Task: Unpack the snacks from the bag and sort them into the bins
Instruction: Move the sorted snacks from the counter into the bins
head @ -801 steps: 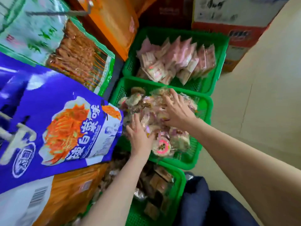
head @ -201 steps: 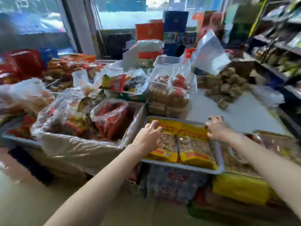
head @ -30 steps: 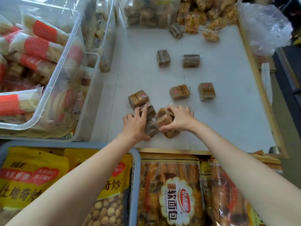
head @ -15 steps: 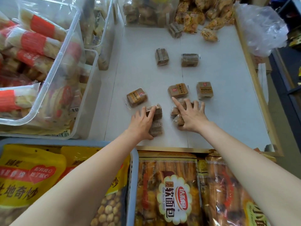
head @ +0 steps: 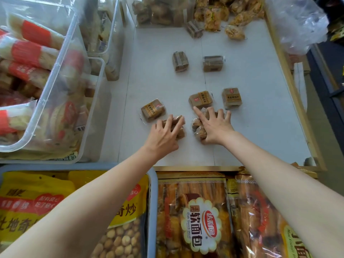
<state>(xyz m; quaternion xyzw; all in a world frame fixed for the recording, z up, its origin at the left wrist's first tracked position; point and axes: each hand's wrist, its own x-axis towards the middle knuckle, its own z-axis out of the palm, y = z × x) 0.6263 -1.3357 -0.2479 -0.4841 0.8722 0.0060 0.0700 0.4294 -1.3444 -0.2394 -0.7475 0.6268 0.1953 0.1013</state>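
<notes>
Small brown wrapped snack packs lie on a white tray surface. My left hand rests with straight fingers on two stacked brown packs. My right hand lies flat with spread fingers on another pair of packs. Loose packs sit nearby: one at the left, one just beyond my right index finger, one at the right. Two more lie farther back.
Clear plastic bins of red-labelled snacks stand at the left. A grey basket with yellow bags and bread packs lies near me. A crumpled clear plastic bag sits at the back right beside golden snack packs. A wooden rim borders the tray.
A second ago my hands gripped the packs together in a cluster. They have since set them down in two piles and flattened out on top, slightly apart.
</notes>
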